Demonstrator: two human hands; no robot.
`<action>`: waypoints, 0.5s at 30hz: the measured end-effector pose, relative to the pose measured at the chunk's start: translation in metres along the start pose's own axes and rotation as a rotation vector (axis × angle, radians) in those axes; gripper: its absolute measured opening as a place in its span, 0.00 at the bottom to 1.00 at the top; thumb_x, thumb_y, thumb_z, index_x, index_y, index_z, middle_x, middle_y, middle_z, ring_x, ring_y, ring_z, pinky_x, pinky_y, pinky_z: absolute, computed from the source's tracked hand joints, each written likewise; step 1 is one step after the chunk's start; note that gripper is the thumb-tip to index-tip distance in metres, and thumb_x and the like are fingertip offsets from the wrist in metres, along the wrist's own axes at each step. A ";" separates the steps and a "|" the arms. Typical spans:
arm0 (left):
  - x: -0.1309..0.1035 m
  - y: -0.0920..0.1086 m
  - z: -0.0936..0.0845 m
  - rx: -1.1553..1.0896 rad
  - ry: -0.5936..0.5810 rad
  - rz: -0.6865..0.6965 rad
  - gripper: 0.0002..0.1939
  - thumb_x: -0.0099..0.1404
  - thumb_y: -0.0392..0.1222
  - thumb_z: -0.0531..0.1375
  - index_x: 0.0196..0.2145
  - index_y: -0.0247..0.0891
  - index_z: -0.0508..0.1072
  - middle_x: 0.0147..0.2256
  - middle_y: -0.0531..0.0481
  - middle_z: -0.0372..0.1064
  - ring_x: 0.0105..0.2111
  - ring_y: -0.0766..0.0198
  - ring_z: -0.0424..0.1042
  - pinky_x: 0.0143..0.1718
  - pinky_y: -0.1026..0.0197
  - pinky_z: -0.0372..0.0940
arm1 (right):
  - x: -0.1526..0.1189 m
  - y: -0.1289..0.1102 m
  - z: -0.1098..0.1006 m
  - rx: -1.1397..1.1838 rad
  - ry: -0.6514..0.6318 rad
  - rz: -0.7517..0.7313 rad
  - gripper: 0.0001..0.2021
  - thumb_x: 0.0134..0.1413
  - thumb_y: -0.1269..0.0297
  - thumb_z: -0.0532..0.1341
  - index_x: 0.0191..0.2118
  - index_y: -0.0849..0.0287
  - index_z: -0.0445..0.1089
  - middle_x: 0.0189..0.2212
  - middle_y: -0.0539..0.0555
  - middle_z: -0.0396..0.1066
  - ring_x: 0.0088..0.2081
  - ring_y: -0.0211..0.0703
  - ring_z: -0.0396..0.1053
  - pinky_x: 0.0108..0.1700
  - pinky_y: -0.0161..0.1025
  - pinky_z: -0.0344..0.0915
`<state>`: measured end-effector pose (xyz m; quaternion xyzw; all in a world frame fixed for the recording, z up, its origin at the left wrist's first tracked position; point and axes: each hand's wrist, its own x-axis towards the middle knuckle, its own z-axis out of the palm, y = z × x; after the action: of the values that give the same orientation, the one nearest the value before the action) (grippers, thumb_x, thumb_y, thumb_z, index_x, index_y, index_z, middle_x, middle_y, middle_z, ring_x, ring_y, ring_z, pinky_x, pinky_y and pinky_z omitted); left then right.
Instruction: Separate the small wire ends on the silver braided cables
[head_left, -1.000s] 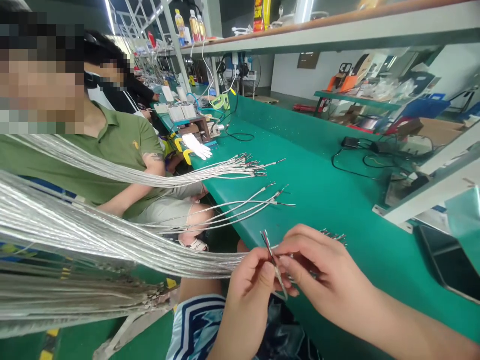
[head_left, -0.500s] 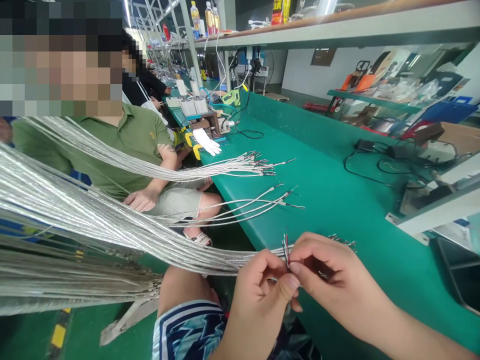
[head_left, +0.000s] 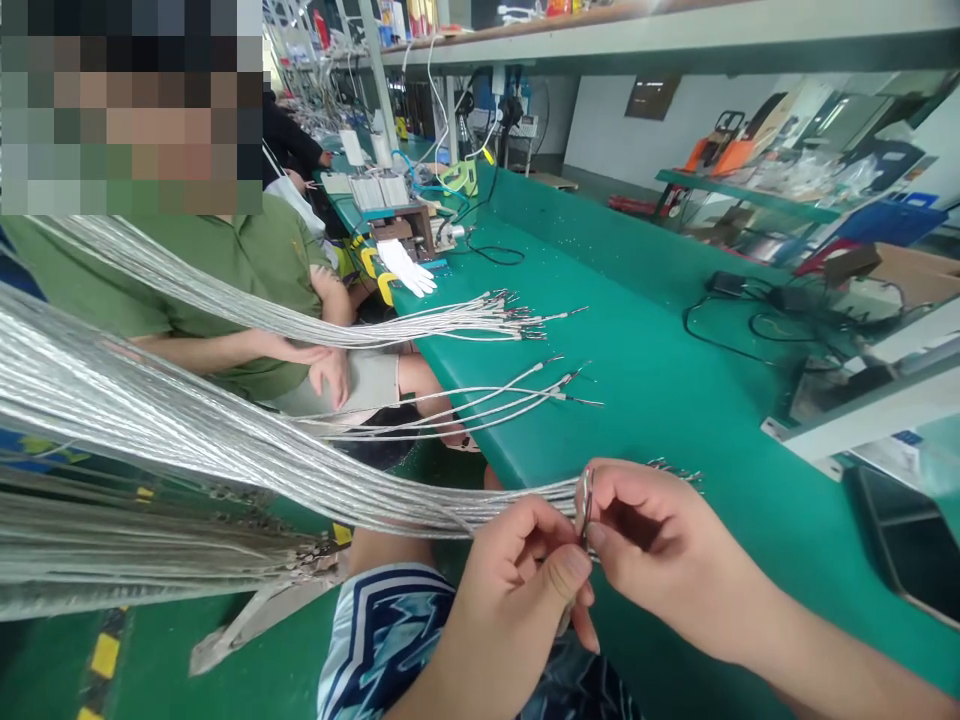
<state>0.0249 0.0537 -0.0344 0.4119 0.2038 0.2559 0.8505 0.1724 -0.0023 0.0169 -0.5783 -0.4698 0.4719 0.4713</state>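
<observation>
My left hand (head_left: 529,575) is closed in a pinch on a cable near its stripped end; most of the cable is hidden by the fingers. My right hand (head_left: 649,535) pinches the thin inner wires (head_left: 585,505) that stick up from that end, close against the left fingertips. Behind both hands runs a thick bundle of silvery-white cables (head_left: 360,490), its stripped ends (head_left: 679,470) lying on the green bench beyond my right hand. A few separate cables (head_left: 517,397) lie over the bench edge, and another bundle (head_left: 420,328) rests farther back.
A co-worker in a green shirt (head_left: 225,280) sits at the left, hands together. A white glove (head_left: 405,268) lies by a small bench machine (head_left: 397,215). To the right are a phone (head_left: 904,535), a metal frame leg (head_left: 862,410) and black cords (head_left: 720,335) on the green bench (head_left: 637,400).
The wires, upright and fanned before, are now bent and gathered between my right fingers. The co-worker's hands have come together. The view has shifted slightly.
</observation>
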 end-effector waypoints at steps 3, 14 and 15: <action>-0.001 -0.001 0.001 -0.019 -0.007 0.000 0.21 0.65 0.56 0.67 0.33 0.35 0.68 0.26 0.54 0.68 0.20 0.69 0.70 0.22 0.67 0.68 | 0.002 0.001 0.003 0.154 -0.026 0.079 0.08 0.53 0.75 0.62 0.27 0.59 0.64 0.24 0.46 0.65 0.24 0.39 0.73 0.26 0.33 0.65; 0.001 -0.017 -0.010 -0.169 -0.095 0.021 0.19 0.66 0.54 0.67 0.35 0.35 0.68 0.23 0.53 0.70 0.17 0.71 0.70 0.17 0.73 0.62 | 0.003 0.010 0.001 0.305 -0.104 0.160 0.08 0.59 0.68 0.67 0.30 0.61 0.68 0.21 0.47 0.68 0.21 0.30 0.62 0.23 0.29 0.51; 0.001 -0.017 -0.010 -0.172 -0.101 0.028 0.19 0.67 0.53 0.67 0.35 0.35 0.68 0.24 0.53 0.70 0.18 0.71 0.70 0.17 0.73 0.61 | 0.003 0.007 0.000 0.250 -0.103 0.111 0.08 0.59 0.70 0.67 0.30 0.60 0.68 0.22 0.47 0.69 0.23 0.32 0.66 0.25 0.30 0.55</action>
<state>0.0246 0.0512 -0.0542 0.3524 0.1320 0.2630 0.8884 0.1735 -0.0001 0.0092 -0.5151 -0.3982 0.5812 0.4882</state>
